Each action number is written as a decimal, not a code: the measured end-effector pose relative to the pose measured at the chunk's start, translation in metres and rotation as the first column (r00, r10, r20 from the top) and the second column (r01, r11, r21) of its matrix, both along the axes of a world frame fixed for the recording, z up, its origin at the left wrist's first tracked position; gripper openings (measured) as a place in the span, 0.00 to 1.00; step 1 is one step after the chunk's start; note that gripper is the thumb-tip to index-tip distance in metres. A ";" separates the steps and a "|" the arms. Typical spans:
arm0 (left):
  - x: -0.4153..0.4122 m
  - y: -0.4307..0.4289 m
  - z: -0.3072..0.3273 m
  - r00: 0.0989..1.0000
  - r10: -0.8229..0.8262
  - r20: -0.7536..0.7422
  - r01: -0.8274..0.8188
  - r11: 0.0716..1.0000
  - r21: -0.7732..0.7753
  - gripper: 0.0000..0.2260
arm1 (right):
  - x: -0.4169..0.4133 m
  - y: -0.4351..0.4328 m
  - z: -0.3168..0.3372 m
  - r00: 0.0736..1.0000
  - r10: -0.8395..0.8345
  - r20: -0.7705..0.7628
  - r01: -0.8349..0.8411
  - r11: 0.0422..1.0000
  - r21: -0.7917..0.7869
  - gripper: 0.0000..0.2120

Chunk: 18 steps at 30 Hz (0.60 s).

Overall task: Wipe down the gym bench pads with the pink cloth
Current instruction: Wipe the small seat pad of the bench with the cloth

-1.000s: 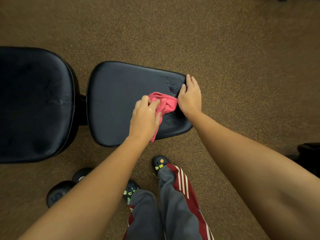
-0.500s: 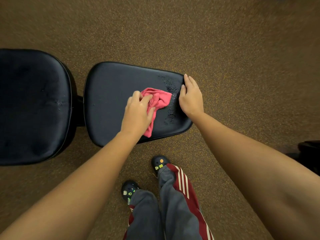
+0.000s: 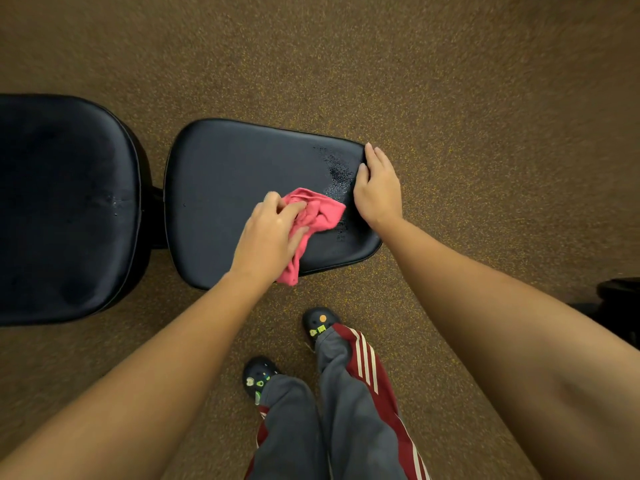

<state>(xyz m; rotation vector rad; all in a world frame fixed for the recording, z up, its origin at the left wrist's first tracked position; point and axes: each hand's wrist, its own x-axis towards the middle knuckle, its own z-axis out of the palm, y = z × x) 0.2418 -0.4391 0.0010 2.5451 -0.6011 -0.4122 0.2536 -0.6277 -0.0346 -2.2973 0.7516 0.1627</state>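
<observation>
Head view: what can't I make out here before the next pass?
All in the head view:
- Large black vinyl back pad: left part cut off by the frame edge.
- Smaller black vinyl seat pad: patch under the crumpled pink cloth and left hand is hidden.
- Bench frame: mostly hidden beneath both pads.
- Dark object at right edge: cut off, unidentifiable.
</observation>
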 end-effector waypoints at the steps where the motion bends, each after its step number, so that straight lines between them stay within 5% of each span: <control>1: -0.004 -0.002 0.001 1.000 0.028 -0.002 -0.028 1.000 0.005 0.16 | 0.000 0.000 0.000 1.000 0.001 0.001 -0.001 1.000 -0.001 0.22; 4: -0.025 -0.003 0.000 0.999 0.037 -0.004 -0.037 0.999 0.000 0.15 | 0.000 0.000 0.000 1.000 -0.005 0.003 0.005 1.000 0.001 0.22; 10: -0.042 0.025 -0.001 0.978 -0.203 0.043 0.198 0.976 0.085 0.20 | 0.001 -0.001 0.000 1.000 -0.002 -0.008 0.002 1.000 0.020 0.22; 18: -0.014 0.009 -0.005 0.988 0.051 0.147 -0.068 0.992 0.109 0.13 | 0.000 -0.006 0.002 1.000 0.017 0.006 -0.017 0.999 0.038 0.21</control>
